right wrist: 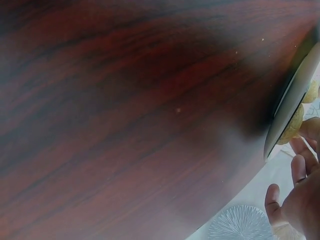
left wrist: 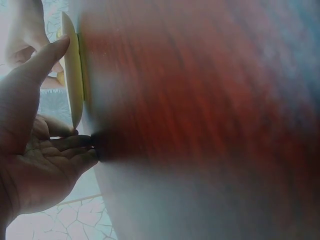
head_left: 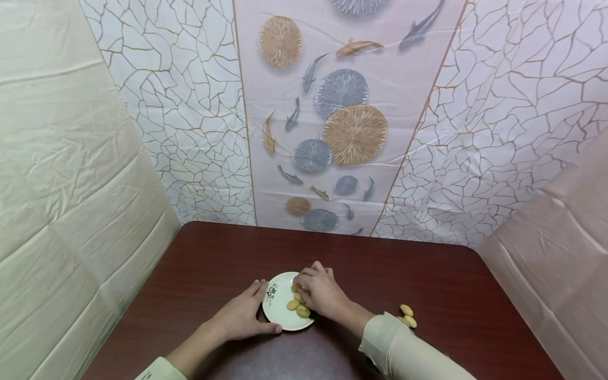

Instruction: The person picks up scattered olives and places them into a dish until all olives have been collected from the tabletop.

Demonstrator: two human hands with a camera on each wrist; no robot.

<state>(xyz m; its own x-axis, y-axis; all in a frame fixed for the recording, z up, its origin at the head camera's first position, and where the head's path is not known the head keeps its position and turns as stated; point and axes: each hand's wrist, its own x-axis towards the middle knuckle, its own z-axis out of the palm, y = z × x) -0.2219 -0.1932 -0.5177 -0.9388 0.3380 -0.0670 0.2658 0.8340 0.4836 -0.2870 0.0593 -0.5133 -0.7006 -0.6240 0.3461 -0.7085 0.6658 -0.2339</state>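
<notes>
A round white plate [head_left: 280, 315] with a dark leafy print lies on the table. My left hand [head_left: 242, 312] holds its left side, thumb at the near rim and fingers along the far-left rim; the left wrist view shows this thumb [left wrist: 62, 45] against the edge. Several yellow oval pieces [head_left: 293, 305], like small fruits or nuts, lie on the plate's right half. Above them my right hand [head_left: 323, 291] reaches in with fingers bent down, pinching one yellow oval piece [right wrist: 294, 125] at the plate. The hand partly hides the pieces under it.
More yellow oval pieces [head_left: 406, 310] lie in a small group on the dark red-brown table [head_left: 214, 253], right of my right forearm. Patterned cloth [head_left: 313, 121] hangs behind the table, and pale cloth walls [head_left: 71, 184] stand at both sides.
</notes>
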